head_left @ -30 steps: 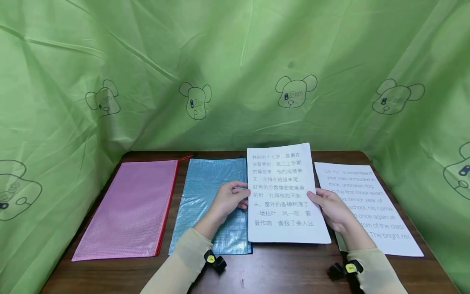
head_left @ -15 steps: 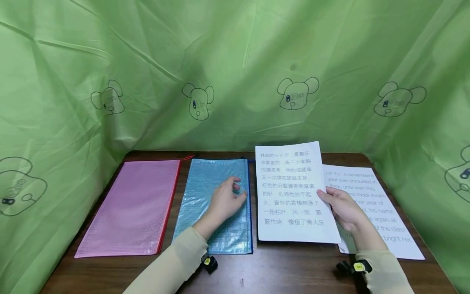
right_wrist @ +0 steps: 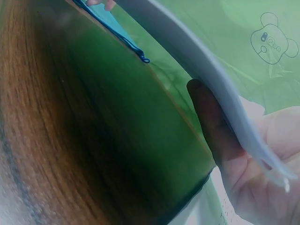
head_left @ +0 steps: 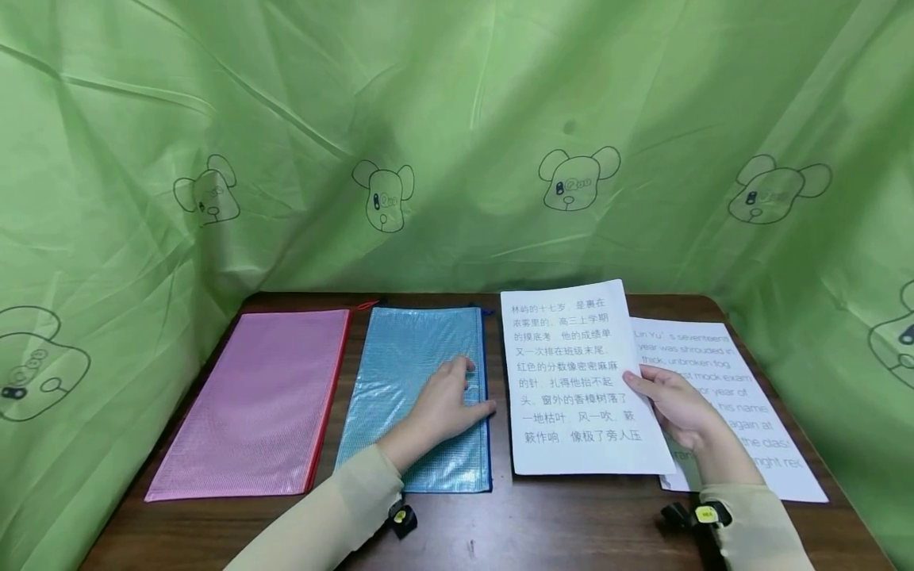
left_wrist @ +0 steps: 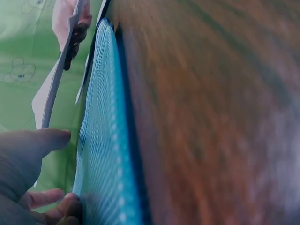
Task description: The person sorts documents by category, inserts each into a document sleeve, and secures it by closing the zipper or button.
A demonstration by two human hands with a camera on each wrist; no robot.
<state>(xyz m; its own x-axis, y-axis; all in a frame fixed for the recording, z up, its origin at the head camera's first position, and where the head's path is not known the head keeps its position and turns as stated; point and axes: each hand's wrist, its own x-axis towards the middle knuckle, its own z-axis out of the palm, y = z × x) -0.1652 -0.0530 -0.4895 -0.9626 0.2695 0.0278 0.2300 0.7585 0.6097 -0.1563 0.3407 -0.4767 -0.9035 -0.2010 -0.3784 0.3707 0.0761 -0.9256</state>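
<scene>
Left hand's loosely spread, empty, over the blue pouch; (head_left: 417, 331) right of it, my right hand (head_left: 677, 406) pinches the printed pages (head_left: 574, 377): gently, to avoid creases!

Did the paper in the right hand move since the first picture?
Yes, to the right: in the head view, the paper first overlapped the edge of the blue folder, and now table shows between them.

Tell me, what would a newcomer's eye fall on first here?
Probably the green cloth, drawn with cartoon animal heads, which fills the background. Next comes the white printed paper that the right hand holds up, partly in front of another printed page on the right. Further left lie the pink pouch and the blue pouch, side by side, with the left hand over the blue one.
</scene>
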